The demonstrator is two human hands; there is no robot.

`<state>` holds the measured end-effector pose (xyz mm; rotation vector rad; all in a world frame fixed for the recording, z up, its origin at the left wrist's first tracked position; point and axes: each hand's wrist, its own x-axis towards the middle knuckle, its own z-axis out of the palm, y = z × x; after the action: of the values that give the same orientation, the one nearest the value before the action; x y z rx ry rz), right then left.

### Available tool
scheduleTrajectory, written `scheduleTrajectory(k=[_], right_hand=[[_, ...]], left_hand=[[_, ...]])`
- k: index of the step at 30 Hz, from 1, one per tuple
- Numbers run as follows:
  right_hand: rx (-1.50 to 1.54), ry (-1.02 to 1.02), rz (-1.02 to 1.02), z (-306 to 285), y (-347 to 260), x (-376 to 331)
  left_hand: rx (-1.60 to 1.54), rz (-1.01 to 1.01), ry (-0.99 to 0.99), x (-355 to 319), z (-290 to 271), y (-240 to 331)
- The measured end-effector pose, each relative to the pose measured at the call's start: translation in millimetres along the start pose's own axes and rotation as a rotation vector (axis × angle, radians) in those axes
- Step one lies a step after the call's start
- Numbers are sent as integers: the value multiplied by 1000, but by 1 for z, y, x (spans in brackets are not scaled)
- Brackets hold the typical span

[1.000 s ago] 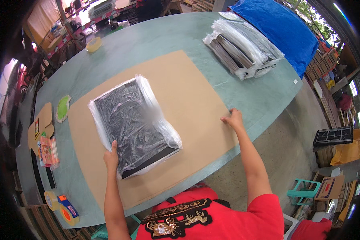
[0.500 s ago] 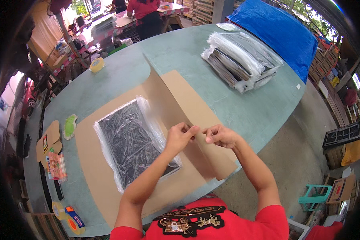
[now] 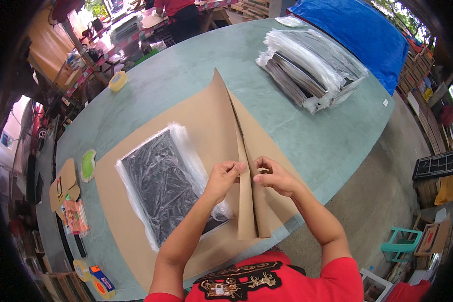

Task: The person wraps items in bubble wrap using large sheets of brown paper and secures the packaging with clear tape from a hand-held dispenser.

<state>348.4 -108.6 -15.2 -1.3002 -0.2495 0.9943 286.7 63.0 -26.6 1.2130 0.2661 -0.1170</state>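
Green-grey table [image 3: 181, 65]: broad, its outline curved, spread with a large brown paper sheet [image 3: 206, 116]; yellowish tape roll [image 3: 118, 81] near the far left edge, green oval pad [image 3: 88, 165] beside the paper, blue-and-orange tape dispenser [image 3: 102, 283] at the lower left.
Room: grey concrete floor [image 3: 357, 186] to the right, turquoise plastic stool [image 3: 401, 243] on it; blue plastic tarp [image 3: 357, 35] at the far right; person in a red top [image 3: 178, 12] at the back.
Clear plastic wrapping [image 3: 189, 146]: around a flat black rectangular panel [image 3: 158, 176], lying on the paper, left of its raised fold.
Stack of clear plastic sleeves [image 3: 312, 70]: at the table's far right, dark flat pieces inside.
Paper: flat at left, lifted at right into a standing fold, narrow gap between layers.
Left hand [image 3: 224, 178]: pinching the fold's left layer, forearm over the panel's lower right.
Right hand [image 3: 277, 177]: opposite, thumb and forefinger curled at the right layer; gripping or merely touching, impossible to make out.
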Motion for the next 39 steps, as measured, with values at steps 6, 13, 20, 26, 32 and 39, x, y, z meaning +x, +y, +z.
scheduleTrajectory(k=[6,13,20,26,32,39], right_hand=[[-967,781,-633,-11,-58,5],[-1639,153,-310,70,-79,61],[-1043,-314,-299,216,-56,77],[-1171,-350,-346,280,65,120],[-1261,-262,-340,290,112,133],[-1387,-223,-294,295,130,147]], left_hand=[[554,201,82,-16,9,-15],[871,541,-77,-65,-9,15],[1085,118,1072,-119,-252,-27],[1012,163,1018,-96,-281,-77],[876,284,1114,-104,-267,-70],[329,348,1025,-113,-273,-70]])
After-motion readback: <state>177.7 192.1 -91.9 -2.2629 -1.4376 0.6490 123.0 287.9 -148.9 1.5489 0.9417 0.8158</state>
